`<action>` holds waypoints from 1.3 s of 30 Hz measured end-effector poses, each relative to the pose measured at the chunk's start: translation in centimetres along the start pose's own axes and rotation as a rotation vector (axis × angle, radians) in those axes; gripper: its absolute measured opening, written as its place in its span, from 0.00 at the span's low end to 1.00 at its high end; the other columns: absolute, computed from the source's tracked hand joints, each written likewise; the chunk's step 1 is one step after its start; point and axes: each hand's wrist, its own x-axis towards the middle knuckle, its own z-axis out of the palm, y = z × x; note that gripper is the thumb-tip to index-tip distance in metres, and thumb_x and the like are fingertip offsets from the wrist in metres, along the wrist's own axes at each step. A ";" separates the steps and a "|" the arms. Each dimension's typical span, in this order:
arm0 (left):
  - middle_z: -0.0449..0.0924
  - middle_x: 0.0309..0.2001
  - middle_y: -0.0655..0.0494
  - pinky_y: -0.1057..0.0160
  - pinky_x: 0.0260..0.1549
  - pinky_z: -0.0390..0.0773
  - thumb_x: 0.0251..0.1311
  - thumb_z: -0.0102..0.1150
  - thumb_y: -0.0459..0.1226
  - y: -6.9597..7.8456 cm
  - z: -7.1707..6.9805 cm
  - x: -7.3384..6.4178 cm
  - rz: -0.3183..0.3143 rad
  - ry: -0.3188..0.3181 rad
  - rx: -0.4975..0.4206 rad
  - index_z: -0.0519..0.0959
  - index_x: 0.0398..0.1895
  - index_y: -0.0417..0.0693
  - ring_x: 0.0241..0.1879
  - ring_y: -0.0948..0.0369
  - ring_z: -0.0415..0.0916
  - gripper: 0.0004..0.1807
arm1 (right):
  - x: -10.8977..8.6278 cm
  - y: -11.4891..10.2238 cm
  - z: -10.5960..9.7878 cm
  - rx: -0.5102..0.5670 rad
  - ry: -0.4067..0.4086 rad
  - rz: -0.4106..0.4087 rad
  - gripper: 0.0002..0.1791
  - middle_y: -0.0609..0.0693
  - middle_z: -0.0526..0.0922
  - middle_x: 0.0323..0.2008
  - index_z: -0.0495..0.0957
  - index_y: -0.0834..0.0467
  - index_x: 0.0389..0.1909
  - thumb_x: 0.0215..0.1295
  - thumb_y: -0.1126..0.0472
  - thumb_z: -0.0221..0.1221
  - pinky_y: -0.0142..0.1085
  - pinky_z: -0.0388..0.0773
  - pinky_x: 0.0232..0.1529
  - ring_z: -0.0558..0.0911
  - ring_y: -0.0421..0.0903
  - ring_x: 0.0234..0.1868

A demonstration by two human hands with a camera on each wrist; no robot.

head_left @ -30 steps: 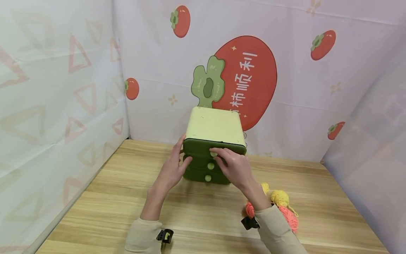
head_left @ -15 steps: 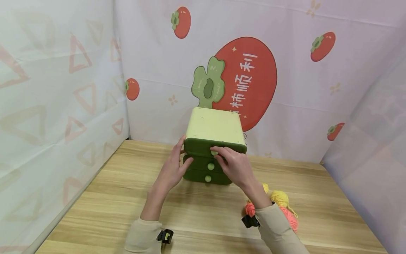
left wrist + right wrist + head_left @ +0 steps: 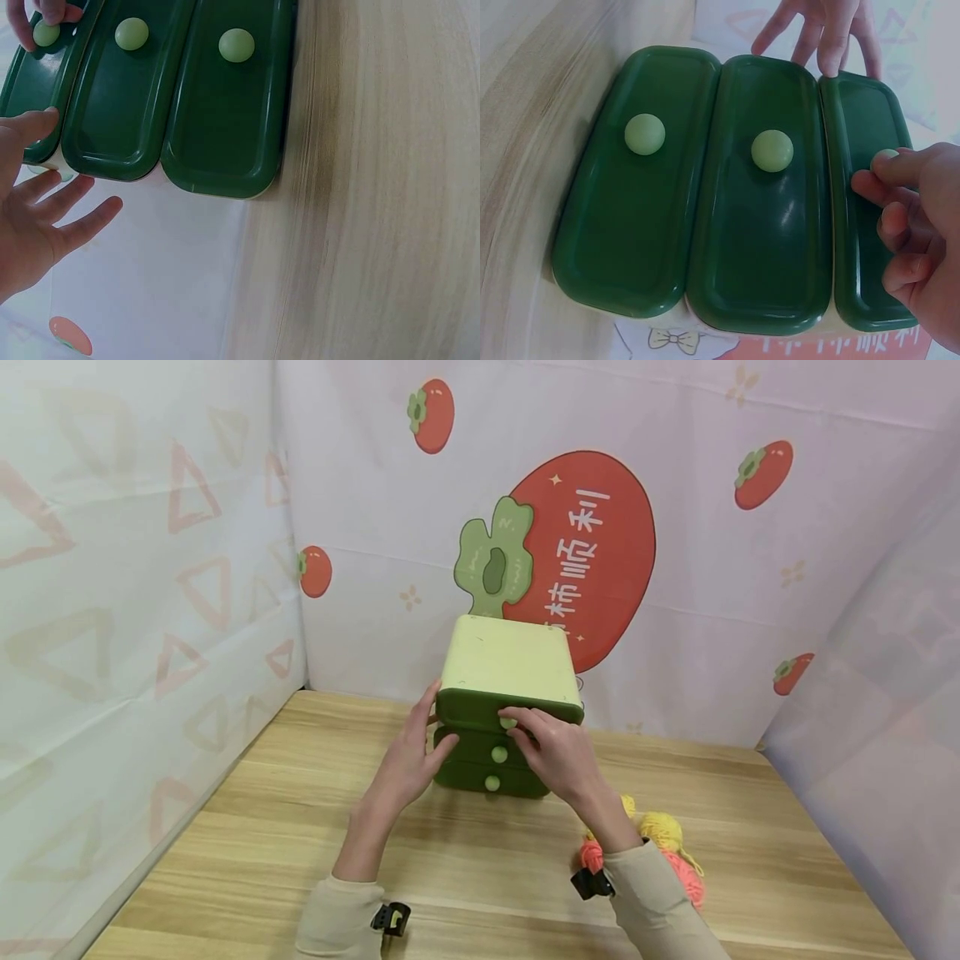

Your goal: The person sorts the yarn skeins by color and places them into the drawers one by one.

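A small three-drawer cabinet (image 3: 506, 656) with a pale yellow-green top and dark green fronts stands on the table. Each front has a round light green knob. At the top drawer (image 3: 468, 712), my right hand (image 3: 558, 758) pinches the knob (image 3: 883, 157) between thumb and index finger, its other fingers curled. My left hand (image 3: 405, 762) steadies the cabinet's left side with fairly straight fingers, the thumb at the edge of the front. The middle drawer (image 3: 765, 225) and bottom drawer (image 3: 630, 217) look closed; the inside of the cabinet is hidden.
Balls of yellow yarn (image 3: 662, 829) and coral-pink yarn (image 3: 686, 878) lie near my right forearm, which partly covers them. The wooden table (image 3: 480, 877) meets a printed cloth backdrop (image 3: 375, 610) behind and at the sides.
The dark line along the upper edge of the top drawer's front, seen a second ago, no longer shows. Both hands keep nearly the same places; the whole view has shifted slightly.
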 end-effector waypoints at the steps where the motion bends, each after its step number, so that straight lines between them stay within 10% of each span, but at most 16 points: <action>1: 0.52 0.78 0.54 0.38 0.57 0.76 0.71 0.56 0.44 0.0 0.0 0.0 0.002 0.002 0.000 0.38 0.79 0.74 0.67 0.46 0.70 0.45 | 0.0 0.0 0.0 0.002 -0.002 0.003 0.15 0.46 0.87 0.35 0.83 0.50 0.51 0.63 0.61 0.67 0.30 0.73 0.21 0.78 0.37 0.23; 31: 0.51 0.79 0.55 0.38 0.55 0.78 0.71 0.57 0.44 0.2 0.0 0.0 -0.009 0.000 -0.014 0.38 0.79 0.76 0.68 0.46 0.69 0.46 | -1.5 0.4 0.6 0.095 0.083 -0.063 0.16 0.44 0.86 0.35 0.84 0.53 0.51 0.61 0.65 0.67 0.27 0.70 0.20 0.74 0.35 0.23; 39: 0.53 0.78 0.55 0.40 0.54 0.79 0.70 0.58 0.43 0.0 0.0 -0.1 -0.008 -0.001 -0.022 0.38 0.79 0.76 0.67 0.45 0.70 0.47 | -2.2 0.4 1.4 0.048 -0.033 -0.072 0.14 0.43 0.88 0.36 0.85 0.51 0.47 0.59 0.60 0.70 0.26 0.70 0.19 0.74 0.33 0.20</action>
